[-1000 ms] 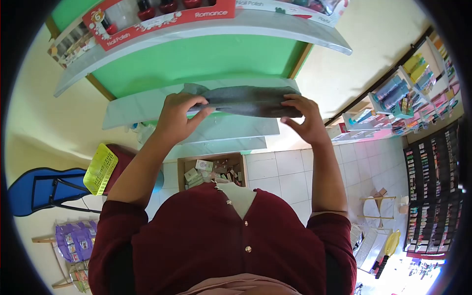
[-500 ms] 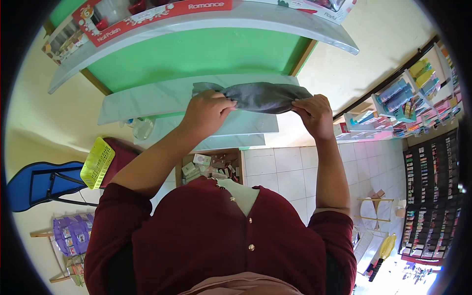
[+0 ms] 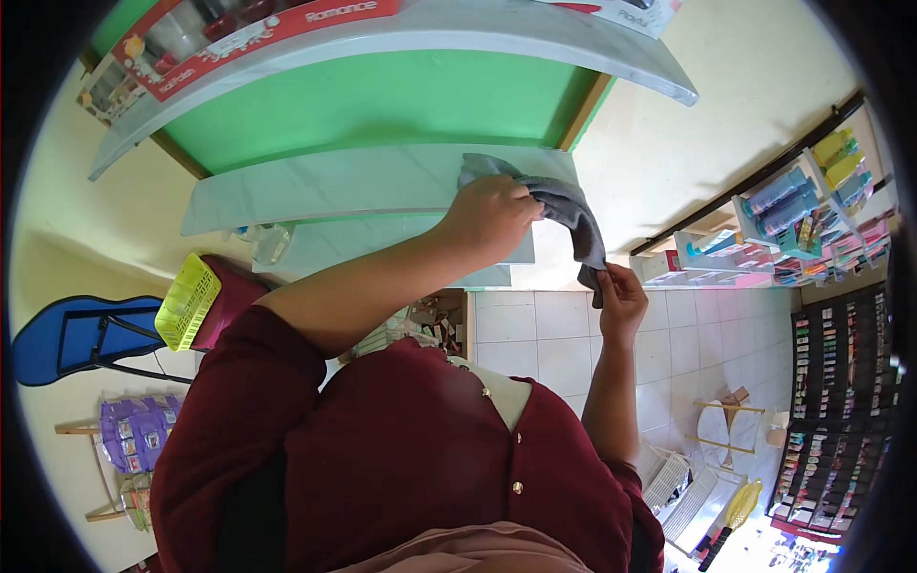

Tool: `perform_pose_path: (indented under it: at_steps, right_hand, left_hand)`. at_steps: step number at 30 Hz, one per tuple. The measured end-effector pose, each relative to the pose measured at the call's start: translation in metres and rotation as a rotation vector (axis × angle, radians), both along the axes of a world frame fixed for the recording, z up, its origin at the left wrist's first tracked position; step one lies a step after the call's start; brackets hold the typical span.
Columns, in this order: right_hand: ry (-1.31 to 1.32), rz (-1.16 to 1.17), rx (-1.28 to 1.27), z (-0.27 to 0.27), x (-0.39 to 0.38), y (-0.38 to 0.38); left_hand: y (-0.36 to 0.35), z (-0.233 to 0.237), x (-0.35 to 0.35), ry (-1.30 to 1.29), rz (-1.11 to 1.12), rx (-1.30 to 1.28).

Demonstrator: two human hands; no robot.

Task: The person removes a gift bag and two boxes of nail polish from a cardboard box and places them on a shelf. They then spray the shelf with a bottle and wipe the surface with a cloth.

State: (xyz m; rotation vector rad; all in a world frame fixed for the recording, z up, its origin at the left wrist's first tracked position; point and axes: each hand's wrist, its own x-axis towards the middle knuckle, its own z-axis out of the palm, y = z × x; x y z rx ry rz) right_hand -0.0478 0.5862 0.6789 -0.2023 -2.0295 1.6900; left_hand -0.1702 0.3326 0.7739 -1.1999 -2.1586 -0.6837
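Note:
A grey cloth (image 3: 576, 212) is stretched between my two hands near the right end of the marbled white shelf (image 3: 315, 186). My left hand (image 3: 494, 218) is closed on the cloth's upper part, over the shelf's front edge, and a loose flap sticks out beyond the knuckles. Lower and to the right, beyond the shelf's end, my right hand (image 3: 621, 298) pinches the other end, with a short tail hanging below the fingers. The cloth bends in an arc from one hand to the other.
Above is another shelf (image 3: 411, 33) with boxed nail polish (image 3: 258, 38). Below my left arm stands a box of small packages (image 3: 439, 320). A yellow basket (image 3: 188, 304) and a blue folding chair (image 3: 81, 339) are at left. Stocked wall shelves (image 3: 764, 224) line the right.
My left hand has moved right along the shelf with the cloth. My right hand has dropped below the shelf's level, so the cloth now curves downward instead of lying level.

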Motion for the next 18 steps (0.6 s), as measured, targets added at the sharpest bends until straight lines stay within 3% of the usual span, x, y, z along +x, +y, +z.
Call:
perform_pose_path:
  at_steps: [2,7,9,11,12,15,16,18]
  right_hand:
    - [-0.026,-0.075,-0.201,-0.002,0.007,0.003]
    - [-0.002,-0.225,-0.305,-0.023,0.025,0.035]
    - [-0.026,-0.289,-0.295,-0.026,0.041,0.057]
    - [-0.337,-0.054,-0.5,-0.024,0.069,0.078]
    - [-0.483,0.064,-0.441,-0.021,0.085,0.082]
    - [-0.857,0.329,-0.286,-0.042,0.122,0.093]
    - [-0.857,0.318,-0.291,-0.04,0.127,0.087]
    - [-0.931,0.514,-0.172,-0.022,0.133,0.067]
  left_hand:
    - [0.021,-0.001,-0.001,0.013,-0.013,-0.004]
    - [0.093,-0.004,-0.003,0.023,-0.195,-0.035]
    - [0.125,-0.007,0.017,-0.118,-0.331,-0.42]
    - [0.135,-0.02,0.054,-0.328,-0.477,-0.479]
    - [0.127,-0.014,0.071,-0.572,-0.508,-0.544]
    - [0.086,-0.032,0.077,-0.76,-0.629,-0.682]
    - [0.069,-0.04,0.071,-0.794,-0.65,-0.665]
    - [0.033,-0.063,0.054,-0.796,-0.636,-0.574]
